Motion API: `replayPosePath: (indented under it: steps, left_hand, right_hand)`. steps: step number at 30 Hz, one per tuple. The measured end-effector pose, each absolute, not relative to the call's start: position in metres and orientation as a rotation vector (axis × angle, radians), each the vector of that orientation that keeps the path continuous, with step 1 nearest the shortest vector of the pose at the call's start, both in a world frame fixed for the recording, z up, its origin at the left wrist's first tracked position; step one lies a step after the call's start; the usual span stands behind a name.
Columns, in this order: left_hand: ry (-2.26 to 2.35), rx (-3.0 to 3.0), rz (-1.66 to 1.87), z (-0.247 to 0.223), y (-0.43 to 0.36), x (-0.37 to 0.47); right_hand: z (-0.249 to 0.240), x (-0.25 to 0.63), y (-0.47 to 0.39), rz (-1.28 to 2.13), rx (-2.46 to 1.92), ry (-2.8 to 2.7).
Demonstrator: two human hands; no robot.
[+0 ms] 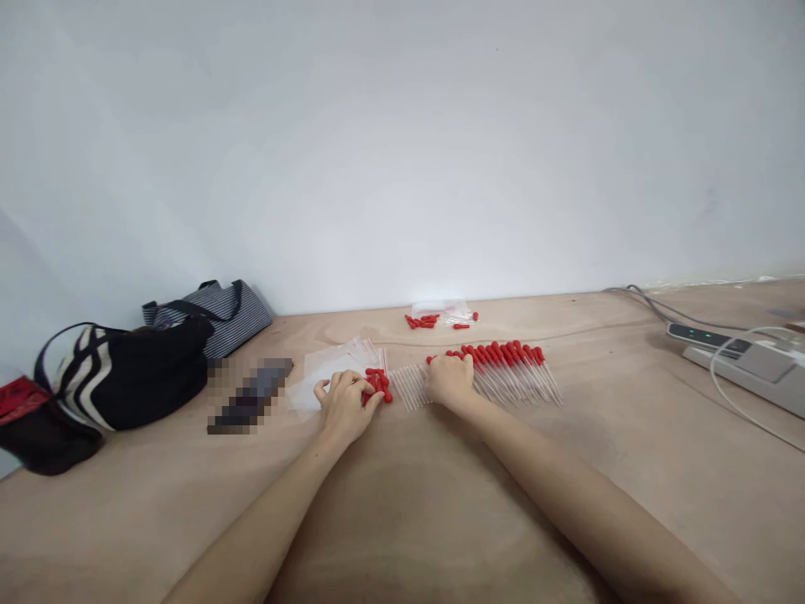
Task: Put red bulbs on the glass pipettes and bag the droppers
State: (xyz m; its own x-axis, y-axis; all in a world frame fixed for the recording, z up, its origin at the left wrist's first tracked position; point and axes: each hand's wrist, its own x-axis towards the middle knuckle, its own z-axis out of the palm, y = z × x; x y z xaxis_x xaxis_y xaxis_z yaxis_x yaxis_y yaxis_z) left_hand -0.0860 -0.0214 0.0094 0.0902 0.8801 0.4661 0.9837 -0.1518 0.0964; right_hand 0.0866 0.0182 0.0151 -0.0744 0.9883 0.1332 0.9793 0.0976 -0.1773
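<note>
My left hand (pixel 345 404) rests at a small pile of red rubber bulbs (pixel 379 382), fingers curled, with a bit of red between thumb and forefinger. Closed into a fist, my right hand (pixel 449 379) lies over the row of thin clear tubes; its fingertips are hidden, and red bulbs show at its far edge. Between the hands lie several bare clear tubes (pixel 408 386) side by side. Right of my right hand, a slanted row of droppers (pixel 512 373) has red bulbs fitted on the far ends. Clear zip bags (pixel 320 369) lie flat behind my left hand.
Near the wall are more loose red bulbs (pixel 423 321) and a bag with clear tubes (pixel 449 312). Leftward are a pixelated dark object (pixel 255 396), a black bag (pixel 138 373), a striped bag (pixel 232 315) and a red-black pouch (pixel 47 428). A power strip (pixel 704 337) with cables lies right.
</note>
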Motion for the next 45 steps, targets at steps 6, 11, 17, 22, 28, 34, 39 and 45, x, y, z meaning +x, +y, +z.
replayPosePath:
  steps: [6, 11, 17, 22, 28, 34, 39, 45]
  left_hand:
    - [-1.891, -2.068, -0.649, 0.014, -0.024, -0.082]
    - [-1.667, -2.173, -0.850, 0.027, -0.039, -0.074]
    - [-1.188, -2.868, -0.643, 0.023, -0.059, -0.053]
    - [-1.274, -3.005, -0.641, 0.017, -0.062, -0.052]
    - [-1.312, -3.039, -0.745, 0.007, -0.060, -0.047]
    - [-1.587, -2.895, -0.897, 0.002, -0.060, -0.037]
    - [-1.711, -2.901, -0.921, 0.003, -0.059, -0.034]
    - [-1.713, -2.900, -0.949, 0.002, -0.058, -0.034]
  right_hand:
    - [0.019, 0.085, 0.016, 0.067, -1.968, -2.188]
    - [0.019, 0.113, 0.001, -0.071, -1.771, -2.164]
    - [-0.012, 0.175, -0.031, -0.016, -1.253, -2.004]
    - [-0.026, 0.196, -0.049, 0.012, -1.134, -2.020]
    - [-0.021, 0.188, -0.053, 0.029, -1.074, -2.181]
    - [-0.020, 0.180, -0.058, 0.244, -1.019, -2.182]
    - [-0.020, 0.170, -0.060, 0.341, -1.026, -2.159]
    - [-0.021, 0.167, -0.059, 0.349, -1.025, -2.205]
